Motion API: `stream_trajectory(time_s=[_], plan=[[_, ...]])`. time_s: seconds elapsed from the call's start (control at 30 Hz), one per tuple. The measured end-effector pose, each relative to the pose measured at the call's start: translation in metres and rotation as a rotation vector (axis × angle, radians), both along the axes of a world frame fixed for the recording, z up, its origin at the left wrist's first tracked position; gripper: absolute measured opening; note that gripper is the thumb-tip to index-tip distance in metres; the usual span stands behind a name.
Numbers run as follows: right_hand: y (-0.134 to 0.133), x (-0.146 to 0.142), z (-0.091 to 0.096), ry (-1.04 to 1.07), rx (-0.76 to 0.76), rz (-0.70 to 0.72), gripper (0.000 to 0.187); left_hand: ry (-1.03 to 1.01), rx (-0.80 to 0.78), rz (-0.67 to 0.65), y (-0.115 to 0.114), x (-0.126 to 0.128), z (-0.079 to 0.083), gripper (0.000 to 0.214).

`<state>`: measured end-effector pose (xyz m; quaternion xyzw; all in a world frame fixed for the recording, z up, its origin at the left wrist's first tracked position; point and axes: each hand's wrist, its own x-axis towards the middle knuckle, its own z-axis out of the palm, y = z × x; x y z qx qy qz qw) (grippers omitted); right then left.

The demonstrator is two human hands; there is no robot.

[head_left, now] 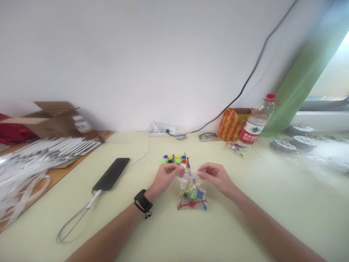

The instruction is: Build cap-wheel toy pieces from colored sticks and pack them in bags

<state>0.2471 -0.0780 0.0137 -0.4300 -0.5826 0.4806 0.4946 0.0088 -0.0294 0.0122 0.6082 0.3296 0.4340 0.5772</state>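
Note:
My left hand (167, 175) and my right hand (214, 175) both pinch the top edge of a small clear plastic bag (192, 191), one at each corner. The bag hangs down to the table and holds several coloured plastic sticks and discs. A red stick with a disc (192, 204) lies at its bottom edge. Just beyond my hands, loose coloured discs and sticks (176, 159) lie in a small cluster on the pale green table (191, 236). My left wrist wears a black watch (143, 201).
A black phone (111, 173) on a white cable lies to the left. White flat packs (40, 153) pile up at far left. At the back stand a power strip (160, 129), glasses (208, 136), a striped bag (230, 124) and a water bottle (256, 125). Round discs (296, 138) are stacked at right.

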Motion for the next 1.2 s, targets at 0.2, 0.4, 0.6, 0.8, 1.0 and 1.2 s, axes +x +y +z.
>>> stream_trajectory(time_s=[0.2,0.4,0.6,0.8,1.0,1.2], plan=[[-0.001,-0.003,-0.001,-0.013,0.029,0.005,0.04,0.041,0.026,0.005,0.0,0.004,-0.001,0.038],[-0.002,-0.005,0.0,-0.075,0.036,0.008,0.036,0.098,0.02,-0.077,-0.002,0.01,-0.003,0.028],[-0.002,-0.012,-0.003,-0.13,0.014,0.058,0.035,0.115,0.006,-0.119,-0.005,0.011,-0.003,0.029],[0.0,-0.011,-0.007,-0.143,-0.003,0.036,0.034,0.131,0.05,-0.071,-0.001,0.009,-0.007,0.029],[0.003,-0.009,-0.009,-0.112,-0.008,0.026,0.033,0.131,0.058,-0.064,0.002,0.008,-0.01,0.026],[0.007,-0.005,-0.011,-0.064,-0.056,0.02,0.035,0.158,0.074,-0.158,0.009,0.0,-0.008,0.025]])
